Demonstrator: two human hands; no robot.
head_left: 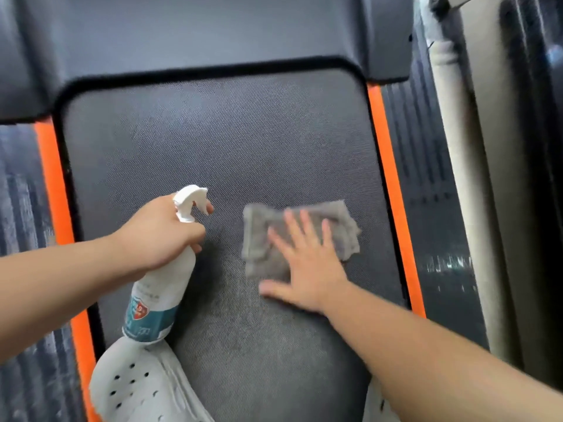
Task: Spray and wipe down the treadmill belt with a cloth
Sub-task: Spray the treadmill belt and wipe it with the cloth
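Head cam: left hand (158,236) gripping spray bottle (164,287), right hand (307,263) flat w/ fingers spread on cloth (259,239).

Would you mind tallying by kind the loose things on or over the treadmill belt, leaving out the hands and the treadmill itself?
Spray bottle: 1, white, gripped in the left hand, the spray bottle
Cloth: 1, grey, pressed flat under the right hand, the cloth
Perforated shoes: 2, white, left shoe, right shoe barely in view
Total: 4

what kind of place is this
Probably a home workout corner or small gym: the person stands on a treadmill belt edged by orange side strips, below the dark motor cover.
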